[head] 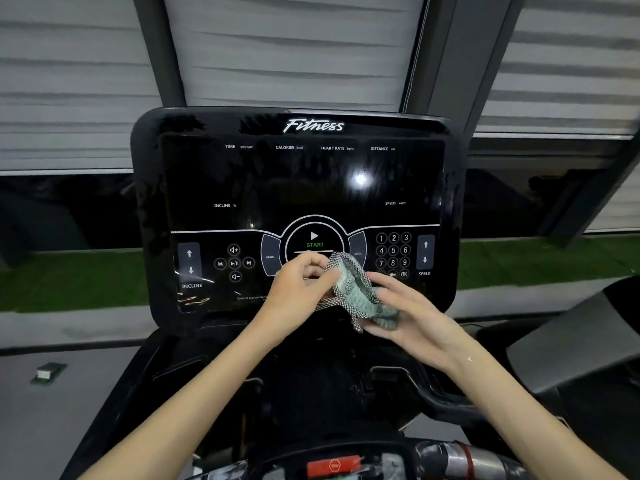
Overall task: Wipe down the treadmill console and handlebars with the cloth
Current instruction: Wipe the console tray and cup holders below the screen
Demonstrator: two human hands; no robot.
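Observation:
A glossy black treadmill console [298, 181] fills the middle of the view, with a START button, number keys and INCLINE and SPEED arrows. In front of its lower edge I hold a crumpled checkered and pale green cloth [353, 289] between both hands. My left hand [298, 289] pinches the cloth's upper left part with curled fingers. Under the cloth's lower right part lies my right hand [408, 313], supporting it on its fingers. A metal handlebar [460, 455] with a red band shows at the bottom right. The cloth hangs just off the console surface.
A red stop button [334, 465] sits at the bottom centre. The black tray area [311, 382] lies below the console. Another machine's grey part [571, 341] stands at the right. Blinds and a window frame rise behind, with a green strip of turf outside.

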